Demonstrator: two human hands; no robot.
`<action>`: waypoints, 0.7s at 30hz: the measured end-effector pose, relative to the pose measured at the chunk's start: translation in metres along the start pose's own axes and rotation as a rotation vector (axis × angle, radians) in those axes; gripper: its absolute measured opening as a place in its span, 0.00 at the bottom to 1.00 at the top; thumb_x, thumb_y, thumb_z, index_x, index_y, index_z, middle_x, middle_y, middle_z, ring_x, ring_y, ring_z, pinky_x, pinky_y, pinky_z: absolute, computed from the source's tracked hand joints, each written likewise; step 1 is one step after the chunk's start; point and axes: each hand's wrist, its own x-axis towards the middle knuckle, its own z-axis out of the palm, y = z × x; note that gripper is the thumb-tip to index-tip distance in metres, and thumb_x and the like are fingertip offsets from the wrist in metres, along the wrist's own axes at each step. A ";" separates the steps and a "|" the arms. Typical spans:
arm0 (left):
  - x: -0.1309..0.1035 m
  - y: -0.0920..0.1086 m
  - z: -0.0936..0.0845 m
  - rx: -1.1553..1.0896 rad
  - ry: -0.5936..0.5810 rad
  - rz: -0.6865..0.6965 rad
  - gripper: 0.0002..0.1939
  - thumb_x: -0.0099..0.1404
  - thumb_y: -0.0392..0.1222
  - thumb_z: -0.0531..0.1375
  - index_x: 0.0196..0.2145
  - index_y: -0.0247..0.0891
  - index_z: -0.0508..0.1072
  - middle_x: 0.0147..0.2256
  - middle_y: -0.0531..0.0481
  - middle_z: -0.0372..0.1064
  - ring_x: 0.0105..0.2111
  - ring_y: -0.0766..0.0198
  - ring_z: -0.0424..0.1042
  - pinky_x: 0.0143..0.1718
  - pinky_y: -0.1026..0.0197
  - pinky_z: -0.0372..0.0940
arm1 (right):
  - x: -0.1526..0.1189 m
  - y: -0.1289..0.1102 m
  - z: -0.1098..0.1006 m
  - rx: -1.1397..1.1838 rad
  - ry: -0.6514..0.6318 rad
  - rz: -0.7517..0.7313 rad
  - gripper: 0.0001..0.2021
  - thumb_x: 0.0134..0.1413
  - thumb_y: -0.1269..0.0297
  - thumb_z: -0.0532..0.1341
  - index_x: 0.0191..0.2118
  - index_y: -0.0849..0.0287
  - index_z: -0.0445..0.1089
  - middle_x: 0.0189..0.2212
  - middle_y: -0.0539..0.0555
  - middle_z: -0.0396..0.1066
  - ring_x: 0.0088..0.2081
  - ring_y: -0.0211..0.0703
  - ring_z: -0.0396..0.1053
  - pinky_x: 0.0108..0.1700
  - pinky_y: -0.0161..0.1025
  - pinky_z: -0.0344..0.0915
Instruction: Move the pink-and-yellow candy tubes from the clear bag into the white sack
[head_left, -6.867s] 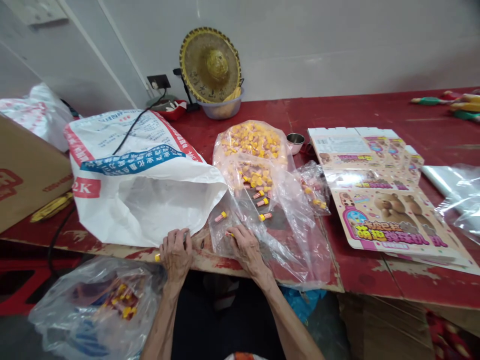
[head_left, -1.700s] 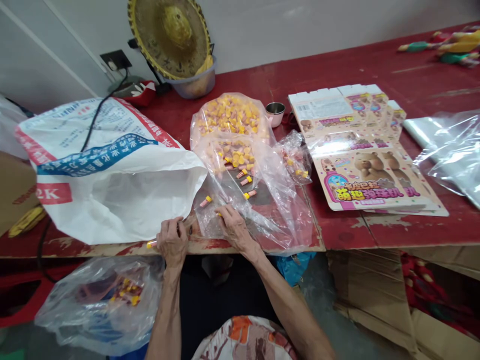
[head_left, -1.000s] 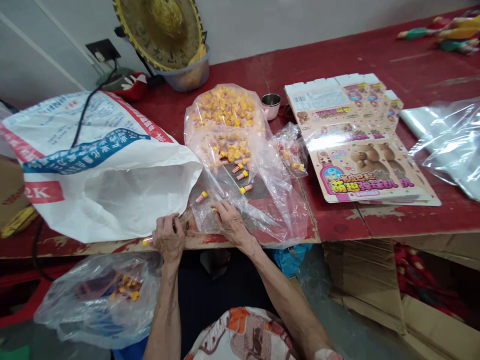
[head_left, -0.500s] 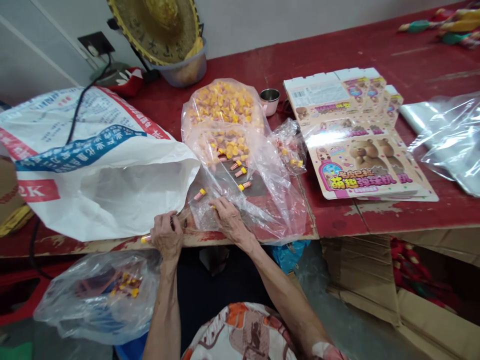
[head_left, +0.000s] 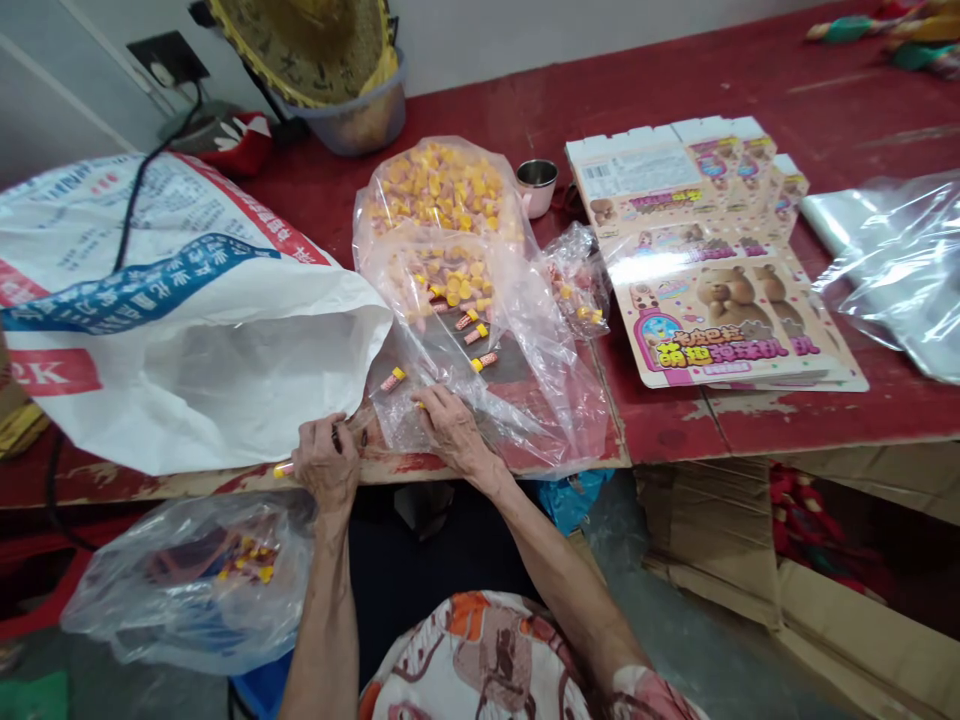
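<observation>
Tube [head_left: 283, 469], partly hidden, pokes from the curled left hand [head_left: 327, 460]; whether the bent right hand [head_left: 454, 432] grips anything, I can't tell.

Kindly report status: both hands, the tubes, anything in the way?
Left hand curled, yellow-capped tube beside it. Right hand over clear bag, near loose tubes. White sack adjacent to left hand; no evident obstruction.

Yellow-capped tubes [head_left: 475, 333] — red-patterned, small; most heaped inside a translucent pinkish bag [head_left: 559, 405].
</observation>
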 end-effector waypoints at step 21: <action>0.003 0.010 -0.007 0.015 -0.045 -0.043 0.14 0.73 0.41 0.53 0.44 0.36 0.78 0.44 0.39 0.74 0.47 0.49 0.73 0.51 0.49 0.64 | 0.004 -0.002 -0.003 -0.074 -0.059 0.004 0.14 0.73 0.76 0.52 0.55 0.60 0.71 0.48 0.58 0.72 0.49 0.48 0.69 0.53 0.43 0.67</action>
